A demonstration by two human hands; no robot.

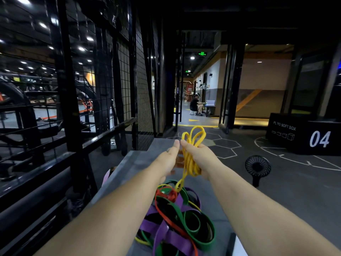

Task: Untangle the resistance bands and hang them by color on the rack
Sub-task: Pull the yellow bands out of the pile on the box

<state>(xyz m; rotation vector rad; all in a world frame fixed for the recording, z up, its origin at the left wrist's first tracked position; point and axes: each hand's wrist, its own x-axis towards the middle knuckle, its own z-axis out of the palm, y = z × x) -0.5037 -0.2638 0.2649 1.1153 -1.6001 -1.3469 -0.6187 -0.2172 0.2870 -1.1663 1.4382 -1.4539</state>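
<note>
Two bare arms reach up from the bottom of the frame, and between them a pile of bands [175,218] lies on the gray table [132,163]. Purple, green and red bands are all mixed up in it. In the middle of the frame, the right hand [200,156] has its grip curled tight around a bunch of loops of the yellow band [189,164]. Some loops stick up above the fingers, and one yellow strand hangs down into the pile. The left hand [169,159] is just beside the yellow band, with one finger pointing up close to the right fingertip. I cannot tell if its grip holds a strand. On the left side stands a black wire wall [110,80]. On the right, a small black fan [257,168] stands on the floor, near a black box [304,133] marked 04.
</note>
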